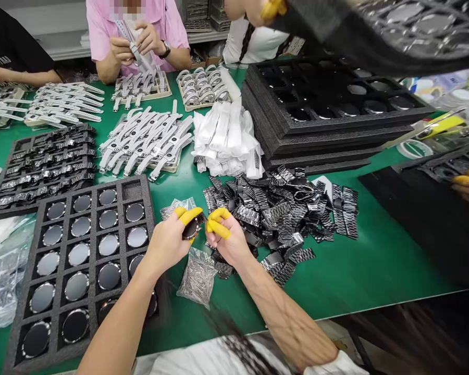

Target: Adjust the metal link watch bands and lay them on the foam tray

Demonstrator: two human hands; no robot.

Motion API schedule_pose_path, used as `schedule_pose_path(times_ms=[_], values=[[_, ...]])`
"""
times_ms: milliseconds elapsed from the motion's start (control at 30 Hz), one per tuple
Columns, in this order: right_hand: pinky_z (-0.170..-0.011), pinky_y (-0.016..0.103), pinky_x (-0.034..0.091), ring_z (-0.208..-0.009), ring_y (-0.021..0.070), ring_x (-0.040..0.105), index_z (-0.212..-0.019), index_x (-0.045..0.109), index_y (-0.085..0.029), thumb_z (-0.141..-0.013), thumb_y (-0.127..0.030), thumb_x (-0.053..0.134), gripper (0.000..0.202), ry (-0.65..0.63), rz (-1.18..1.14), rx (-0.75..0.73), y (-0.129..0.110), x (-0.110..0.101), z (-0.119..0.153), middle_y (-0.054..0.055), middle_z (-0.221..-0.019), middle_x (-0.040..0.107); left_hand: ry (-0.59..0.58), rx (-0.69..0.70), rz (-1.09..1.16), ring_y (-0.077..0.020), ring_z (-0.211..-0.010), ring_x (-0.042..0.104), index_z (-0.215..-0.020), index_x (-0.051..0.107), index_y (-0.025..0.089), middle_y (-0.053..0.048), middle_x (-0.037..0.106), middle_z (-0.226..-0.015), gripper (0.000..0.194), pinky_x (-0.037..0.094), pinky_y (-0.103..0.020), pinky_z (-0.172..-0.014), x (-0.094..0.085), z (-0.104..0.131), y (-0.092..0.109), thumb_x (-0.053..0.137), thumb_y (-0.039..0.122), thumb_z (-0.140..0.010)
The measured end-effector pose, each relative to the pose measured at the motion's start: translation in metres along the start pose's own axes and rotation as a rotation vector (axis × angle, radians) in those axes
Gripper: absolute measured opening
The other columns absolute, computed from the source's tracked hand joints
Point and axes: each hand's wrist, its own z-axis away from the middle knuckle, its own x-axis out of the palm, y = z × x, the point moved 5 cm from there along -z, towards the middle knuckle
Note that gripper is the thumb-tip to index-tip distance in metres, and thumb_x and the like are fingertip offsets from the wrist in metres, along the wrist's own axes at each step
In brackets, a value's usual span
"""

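My left hand (167,240), with yellow finger covers, grips a round black watch case (190,229) between thumb and fingers. My right hand (230,237) also wears yellow finger covers. Its fingertips are pinched together at the right edge of the watch case, and what they hold is too small to make out. Just below the hands lies a clear bag of thin metal pins (197,277). Another small bag of pins (172,208) is partly hidden behind my left hand. Black metal link straps (273,213) are heaped beyond and right of my right hand.
At left, a foam tray (150,208) holds round watch cases in rows. Behind it sits a tray of black straps (54,166). Stacked foam trays (266,130) stand at back right. White-wrapped pieces (229,138) and white-strapped watches (148,138) lie ahead. Co-workers sit opposite; someone's arm holds a tray (355,36) overhead.
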Motion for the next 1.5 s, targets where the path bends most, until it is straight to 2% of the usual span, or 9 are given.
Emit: schedule_pose_path(times_ms=[167,333,500,633,733,800,900,1067,1500], values=[[-0.039,0.018,0.033,-0.045,0.0068,0.044,-0.089,0.050,-0.025,-0.075,-0.050,0.091,0.049,0.044,0.000,-0.018,0.008,-0.003,-0.002,-0.008,-0.067,0.058,-0.007,-0.011,0.100,-0.0279,-0.111,0.072,-0.140,0.066,0.025,-0.010,0.073,-0.123,0.057,0.062,-0.041,-0.093,0.005,0.001,0.000,0.064,0.009,-0.085],[-0.037,0.019,0.033,-0.042,0.0074,0.042,-0.088,0.053,-0.026,-0.077,-0.058,0.089,0.050,0.139,0.165,-0.192,0.010,-0.014,-0.001,-0.009,-0.062,0.052,-0.102,-0.024,0.547,-0.0257,-0.108,0.074,-0.133,0.070,0.023,-0.010,0.077,-0.120,0.045,0.061,-0.040,-0.095,0.010,0.000,0.006,0.071,0.022,-0.088],[-0.072,0.033,0.058,-0.093,0.0204,0.064,-0.097,0.074,-0.026,-0.076,-0.057,0.090,0.041,-0.053,0.319,-0.385,-0.001,-0.013,0.000,0.007,-0.115,0.065,-0.343,-0.263,0.913,-0.0164,-0.076,0.068,-0.113,0.077,0.018,-0.005,0.076,-0.094,0.033,0.055,-0.025,-0.066,0.013,0.000,0.013,0.079,0.035,-0.085],[-0.082,0.038,0.057,-0.087,0.0200,0.064,-0.085,0.073,-0.026,-0.082,-0.059,0.085,0.035,-0.010,0.164,-0.318,-0.003,-0.016,-0.001,0.005,-0.108,0.069,-0.245,-0.496,1.102,-0.0043,-0.047,0.037,-0.121,0.069,0.015,0.003,0.063,-0.072,0.047,0.029,-0.018,-0.045,0.016,0.002,0.001,0.079,0.043,-0.085],[-0.085,0.039,0.054,-0.078,0.0198,0.064,-0.080,0.067,-0.025,-0.081,-0.065,0.083,0.043,-0.052,-0.061,-0.165,0.003,-0.009,0.001,0.000,-0.074,0.067,-0.011,-0.393,0.945,-0.0087,-0.058,0.054,-0.127,0.066,0.018,-0.003,0.071,-0.092,0.036,0.046,-0.021,-0.053,0.009,0.000,-0.012,0.068,0.032,-0.094],[-0.075,0.036,0.053,-0.062,0.0173,0.059,-0.078,0.065,-0.024,-0.081,-0.067,0.082,0.047,-0.147,-0.095,-0.049,0.010,0.001,0.005,-0.003,-0.059,0.060,0.081,-0.162,0.688,-0.0185,-0.095,0.070,-0.128,0.069,0.021,-0.010,0.072,-0.122,0.036,0.060,-0.032,-0.082,0.001,-0.003,-0.011,0.062,0.017,-0.093],[-0.060,0.031,0.045,-0.050,0.0136,0.052,-0.078,0.067,-0.020,-0.080,-0.064,0.085,0.047,-0.214,-0.017,0.034,0.019,0.010,0.010,-0.004,-0.054,0.060,0.044,0.128,0.370,-0.0247,-0.137,0.060,-0.136,0.069,0.026,-0.008,0.065,-0.145,0.061,0.049,-0.043,-0.118,0.000,-0.002,-0.001,0.051,-0.001,-0.085],[-0.054,0.027,0.040,-0.048,0.0120,0.051,-0.064,0.065,-0.018,-0.079,-0.057,0.087,0.048,-0.234,0.068,0.038,0.024,0.013,0.012,-0.002,-0.050,0.060,-0.072,0.191,0.159,-0.0249,-0.131,0.064,-0.148,0.062,0.028,-0.007,0.065,-0.144,0.080,0.054,-0.042,-0.113,0.009,0.000,0.006,0.043,-0.006,-0.077],[-0.052,0.026,0.036,-0.046,0.0103,0.046,-0.069,0.062,-0.019,-0.077,-0.057,0.088,0.047,-0.135,-0.023,0.069,0.020,0.015,0.013,-0.005,-0.048,0.055,-0.078,0.166,0.155,-0.0260,-0.125,0.061,-0.150,0.058,0.026,-0.012,0.060,-0.137,0.074,0.054,-0.045,-0.108,0.008,-0.001,0.010,0.042,-0.002,-0.084]])
